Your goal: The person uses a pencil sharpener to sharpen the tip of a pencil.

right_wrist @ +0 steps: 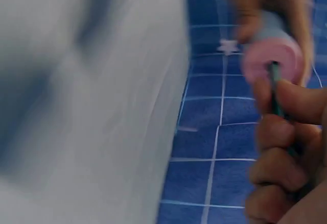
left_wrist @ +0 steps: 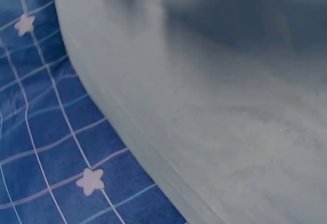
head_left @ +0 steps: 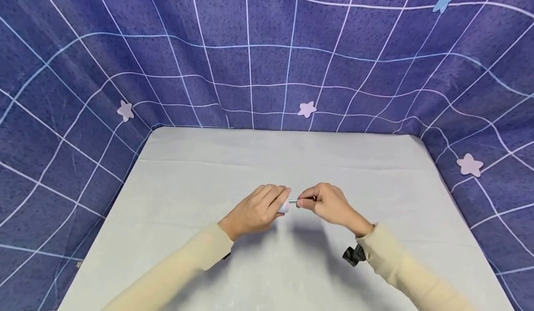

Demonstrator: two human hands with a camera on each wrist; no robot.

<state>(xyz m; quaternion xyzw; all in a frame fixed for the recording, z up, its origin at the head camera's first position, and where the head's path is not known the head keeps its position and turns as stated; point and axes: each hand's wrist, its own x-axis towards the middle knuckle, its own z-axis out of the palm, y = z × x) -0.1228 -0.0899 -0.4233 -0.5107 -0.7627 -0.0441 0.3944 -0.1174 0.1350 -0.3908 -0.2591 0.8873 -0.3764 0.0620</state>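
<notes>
My left hand (head_left: pixel 259 210) grips a small cylinder (head_left: pixel 284 207) above the white surface. Its body is light blue, and the pink end (right_wrist: pixel 255 63) has a dark hole in the middle. Between the thumb and fingers of my right hand (head_left: pixel 330 205) is a thin, pencil-like rod (right_wrist: pixel 276 94), greenish in the right wrist view. The rod's tip sits at or in the hole; how deep it goes is hidden. My left fingers cover most of the cylinder. Neither the left hand nor the cylinder can be made out in the left wrist view.
A white-covered table (head_left: pixel 200 176) lies beneath both hands. Blue-purple curtain (head_left: pixel 267 60) with pale grid lines and stars surrounds its back and sides. A black wrist device (head_left: pixel 354 255) hangs by the right sleeve.
</notes>
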